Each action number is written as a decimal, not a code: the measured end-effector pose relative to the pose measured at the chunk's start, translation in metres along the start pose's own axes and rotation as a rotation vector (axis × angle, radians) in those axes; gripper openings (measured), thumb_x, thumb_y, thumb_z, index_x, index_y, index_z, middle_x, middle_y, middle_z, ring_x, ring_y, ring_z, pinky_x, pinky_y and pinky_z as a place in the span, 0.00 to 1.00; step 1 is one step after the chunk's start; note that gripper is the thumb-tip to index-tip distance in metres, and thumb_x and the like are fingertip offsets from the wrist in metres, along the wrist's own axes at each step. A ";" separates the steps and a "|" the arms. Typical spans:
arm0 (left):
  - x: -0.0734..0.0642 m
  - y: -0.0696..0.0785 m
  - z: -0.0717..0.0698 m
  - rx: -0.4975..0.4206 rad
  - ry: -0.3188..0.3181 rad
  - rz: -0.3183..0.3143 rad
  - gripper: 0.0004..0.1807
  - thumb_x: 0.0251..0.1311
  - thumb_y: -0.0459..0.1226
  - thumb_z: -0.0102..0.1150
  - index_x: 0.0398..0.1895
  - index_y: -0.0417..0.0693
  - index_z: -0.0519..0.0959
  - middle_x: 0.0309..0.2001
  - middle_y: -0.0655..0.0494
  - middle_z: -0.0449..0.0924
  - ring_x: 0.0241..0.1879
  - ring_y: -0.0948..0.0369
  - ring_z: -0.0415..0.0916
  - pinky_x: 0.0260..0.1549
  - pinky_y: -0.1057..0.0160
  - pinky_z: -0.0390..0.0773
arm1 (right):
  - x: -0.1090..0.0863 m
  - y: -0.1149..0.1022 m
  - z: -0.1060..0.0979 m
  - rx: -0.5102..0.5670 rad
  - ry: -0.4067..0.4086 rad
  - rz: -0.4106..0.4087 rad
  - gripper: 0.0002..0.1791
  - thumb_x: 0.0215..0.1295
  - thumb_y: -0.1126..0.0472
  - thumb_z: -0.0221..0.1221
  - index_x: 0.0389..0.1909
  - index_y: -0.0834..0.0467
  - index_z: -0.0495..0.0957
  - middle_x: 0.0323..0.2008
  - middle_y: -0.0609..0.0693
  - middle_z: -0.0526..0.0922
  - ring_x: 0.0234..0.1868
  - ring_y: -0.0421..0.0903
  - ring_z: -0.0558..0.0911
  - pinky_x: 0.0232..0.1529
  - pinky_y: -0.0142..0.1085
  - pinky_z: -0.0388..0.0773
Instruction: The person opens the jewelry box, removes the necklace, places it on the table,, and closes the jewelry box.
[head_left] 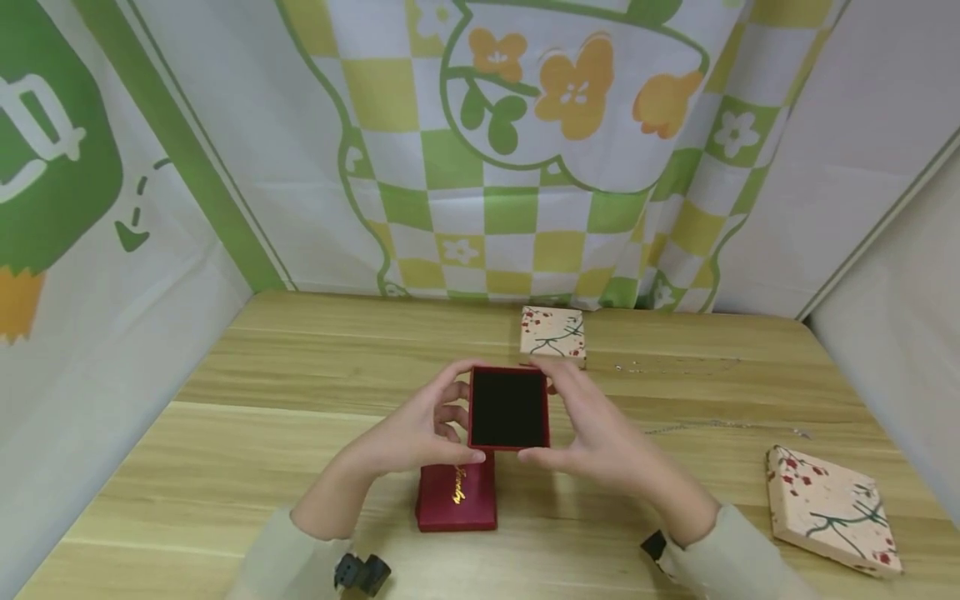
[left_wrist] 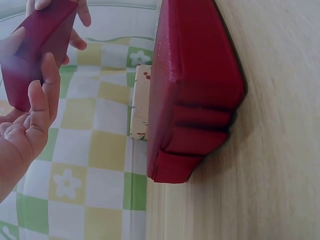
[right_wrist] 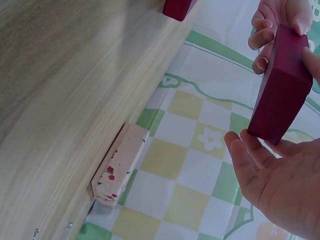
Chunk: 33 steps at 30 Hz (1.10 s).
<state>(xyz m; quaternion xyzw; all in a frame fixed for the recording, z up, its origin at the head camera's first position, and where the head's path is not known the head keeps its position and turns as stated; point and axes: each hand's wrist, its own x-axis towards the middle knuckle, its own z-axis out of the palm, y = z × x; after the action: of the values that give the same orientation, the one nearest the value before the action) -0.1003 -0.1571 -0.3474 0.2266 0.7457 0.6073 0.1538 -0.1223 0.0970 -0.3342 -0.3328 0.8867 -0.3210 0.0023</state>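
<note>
Both hands hold a red box base (head_left: 508, 407) with a black lining, lifted above the wooden table (head_left: 262, 400). My left hand (head_left: 420, 429) grips its left side, thumb at the near corner. My right hand (head_left: 592, 425) grips its right side. The base shows from outside as a red block (left_wrist: 37, 47) in the left wrist view and as a red block (right_wrist: 282, 87) in the right wrist view. Below the hands, a red lid (head_left: 457, 497) with gold lettering lies on the table, seen close as the red lid (left_wrist: 192, 85).
A floral cream box (head_left: 552, 334) lies behind the hands, also seen as the floral box (right_wrist: 117, 167). A second floral box (head_left: 828, 508) sits at the right. Thin chains (head_left: 720, 427) lie on the wood. Printed cloth walls (head_left: 487, 142) enclose the table.
</note>
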 end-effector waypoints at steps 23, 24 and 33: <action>-0.017 -0.013 -0.037 0.048 0.102 -0.127 0.53 0.48 0.34 0.71 0.73 0.61 0.46 0.52 0.46 0.70 0.43 0.51 0.75 0.37 0.57 0.79 | 0.004 0.011 0.046 -0.010 -0.325 0.077 0.47 0.52 0.43 0.67 0.67 0.61 0.58 0.65 0.58 0.66 0.66 0.54 0.66 0.66 0.49 0.63; -0.017 -0.013 -0.037 0.045 0.104 -0.120 0.53 0.48 0.33 0.71 0.72 0.62 0.47 0.52 0.46 0.71 0.43 0.50 0.76 0.37 0.57 0.79 | 0.004 0.009 0.049 -0.040 -0.345 0.063 0.47 0.52 0.42 0.67 0.67 0.62 0.58 0.65 0.57 0.66 0.67 0.53 0.64 0.66 0.48 0.62; -0.020 -0.014 -0.043 0.022 0.104 -0.092 0.50 0.49 0.31 0.69 0.71 0.63 0.50 0.51 0.44 0.72 0.43 0.49 0.77 0.38 0.56 0.80 | 0.006 -0.015 0.070 -0.143 -0.445 -0.060 0.48 0.48 0.40 0.69 0.67 0.56 0.59 0.64 0.50 0.64 0.61 0.46 0.66 0.60 0.40 0.70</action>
<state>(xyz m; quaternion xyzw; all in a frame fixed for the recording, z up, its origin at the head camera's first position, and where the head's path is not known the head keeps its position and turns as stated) -0.1074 -0.2061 -0.3529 0.1620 0.7689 0.6023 0.1403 -0.1031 0.0451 -0.3797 -0.4207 0.8746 -0.1758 0.1649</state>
